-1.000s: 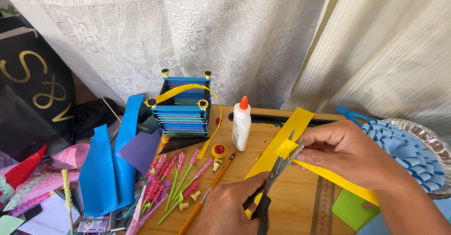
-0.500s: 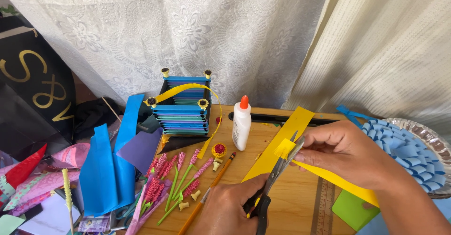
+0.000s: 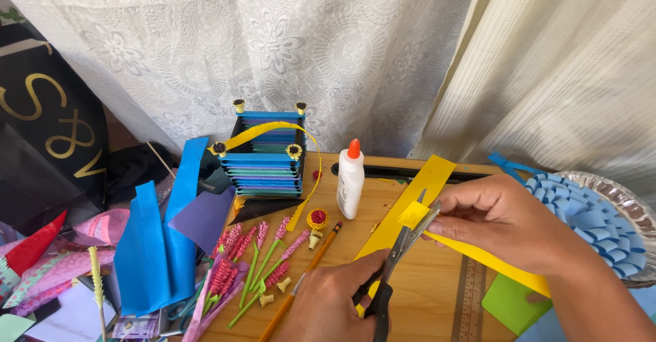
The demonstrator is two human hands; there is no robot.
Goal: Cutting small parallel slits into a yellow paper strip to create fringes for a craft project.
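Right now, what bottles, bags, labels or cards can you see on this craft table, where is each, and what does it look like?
Glue bottle: upright at table centre, white with orange cap.
Black bag: far left, dark with gold lettering.
Small printed card: bottom left edge, pale, details too small to tell.
No screens.

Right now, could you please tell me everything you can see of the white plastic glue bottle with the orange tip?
The white plastic glue bottle stands upright on the light wooden table, right of the blue stacked-paper basket. It has a flattened, smooth body with rounded shoulders, topped by a closed-looking orange conical tip. Neither hand touches it; a yellow paper strip lies just to its right, apart from it.
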